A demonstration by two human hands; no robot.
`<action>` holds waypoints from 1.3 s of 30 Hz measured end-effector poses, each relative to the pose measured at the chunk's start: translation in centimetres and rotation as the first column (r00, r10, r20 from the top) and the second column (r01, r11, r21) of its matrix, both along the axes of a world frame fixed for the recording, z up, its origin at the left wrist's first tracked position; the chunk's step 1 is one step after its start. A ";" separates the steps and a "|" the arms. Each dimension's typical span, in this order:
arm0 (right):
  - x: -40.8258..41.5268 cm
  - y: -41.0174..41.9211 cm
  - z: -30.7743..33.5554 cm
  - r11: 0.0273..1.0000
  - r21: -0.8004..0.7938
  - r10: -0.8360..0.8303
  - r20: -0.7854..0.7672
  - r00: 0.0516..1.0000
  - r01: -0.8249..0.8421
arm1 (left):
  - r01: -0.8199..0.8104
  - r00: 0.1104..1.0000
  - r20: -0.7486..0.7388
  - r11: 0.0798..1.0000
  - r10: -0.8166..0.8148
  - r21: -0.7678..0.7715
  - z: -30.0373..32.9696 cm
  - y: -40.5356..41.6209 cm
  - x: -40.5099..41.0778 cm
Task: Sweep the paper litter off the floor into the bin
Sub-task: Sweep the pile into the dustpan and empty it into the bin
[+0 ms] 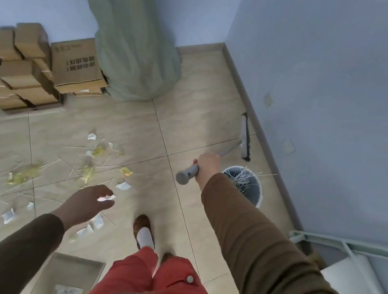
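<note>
The right hand [206, 165] was wrapped around the grey grip of a broom handle [188, 173]. The shaft ran forward to the broom head [245, 138], which lay on the floor against the skirting of the right-hand wall. The left hand [88, 201] hung over the floor with fingers loosely spread and nothing in them.

The paper litter [89, 158] was scattered over the tiled floor [192, 112] to the left and ahead of the person: white scraps, yellow wrappers and thin pale sticks, spread from the far left edge to just beside the left hand. It was well apart from the broom head.

The bin [254, 195], a white round pail, stood near the right wall, just beyond the right forearm. It already held a bundle of thin sticks, some projecting over the rim.

Other items noted:
- A stack of cardboard boxes [26, 67] stood against the far wall at left.
- A grey-green curtain [136, 54] hung to the floor beside the boxes.
- A grey dustpan-like tray [72, 276] lay at the lower edge, by the person's left leg; its contents were too blurred to identify.
- A white metal frame [357, 259] stood in the lower right corner.
- One slippered foot [144, 232] was planted between the litter and the bin.
</note>
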State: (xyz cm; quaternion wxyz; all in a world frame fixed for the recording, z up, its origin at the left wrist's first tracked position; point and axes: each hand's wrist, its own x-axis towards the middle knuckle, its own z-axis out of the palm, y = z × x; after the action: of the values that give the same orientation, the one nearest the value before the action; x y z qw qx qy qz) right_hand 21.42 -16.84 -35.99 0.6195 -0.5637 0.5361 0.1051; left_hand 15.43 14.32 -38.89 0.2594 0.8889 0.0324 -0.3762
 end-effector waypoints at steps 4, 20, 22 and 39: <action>3.7 -4.5 -4.3 0.899 -0.282 0.274 -0.234 0.933 -0.335 | 0.016 0.999 -0.033 1.000 -0.016 0.012 -0.9 -1.0 5.5; 0.6 6.2 -5.1 0.937 0.265 0.288 -0.223 0.932 -0.226 | -0.361 0.932 -0.058 0.932 0.359 -0.034 -4.1 -6.1 10.5; -0.2 7.6 -3.1 0.921 0.383 0.166 -0.227 0.960 -0.068 | -0.363 0.930 -0.071 0.931 0.360 -0.038 -3.9 -6.5 10.6; 8.2 1.7 -1.6 0.568 0.027 0.804 -0.229 0.548 -0.822 | -0.582 0.813 -0.079 0.805 0.576 -0.118 -2.9 -0.9 6.9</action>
State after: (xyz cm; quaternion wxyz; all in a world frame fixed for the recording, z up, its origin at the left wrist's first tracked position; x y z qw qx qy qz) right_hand 29.63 -15.17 -37.54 0.4141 -0.7580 0.2818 0.4178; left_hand 22.32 13.42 -41.81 0.4211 0.8092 0.2811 -0.2980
